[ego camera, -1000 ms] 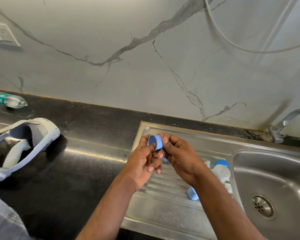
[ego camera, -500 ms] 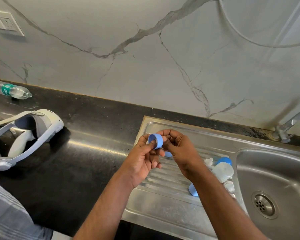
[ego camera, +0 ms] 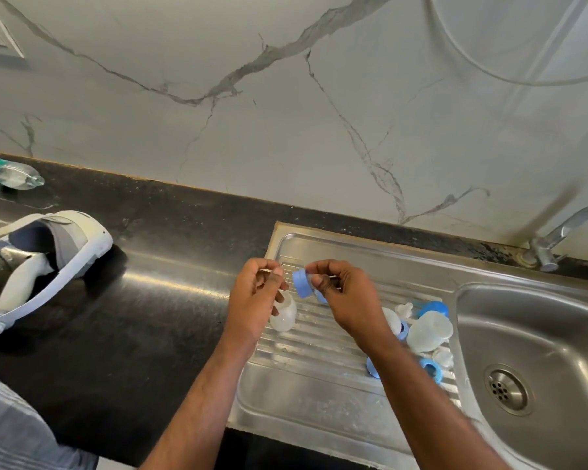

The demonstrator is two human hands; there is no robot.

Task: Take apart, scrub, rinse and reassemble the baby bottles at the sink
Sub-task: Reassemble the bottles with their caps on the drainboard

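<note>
Over the ribbed drainboard point(ego camera: 319, 378), the right hand point(ego camera: 347, 296) pinched the blue collar ring point(ego camera: 302, 282), while the left hand point(ego camera: 257, 293) curled around something too small to tell. A bottle point(ego camera: 283, 313) stood just below. Wet fingers could have let that ring drop among the loose parts point(ego camera: 428, 329) beside the basin. Half a second earlier both hands had gripped it together; now they were apart.

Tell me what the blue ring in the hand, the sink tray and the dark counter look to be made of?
Blue ring, pinched by the right hand: probably matte plastic, with an even, opaque colour. Draining board: brushed stainless steel, ribbed, with soft grey reflections. Counter: likely polished black stone, speckled, with a bright glare streak.
</note>
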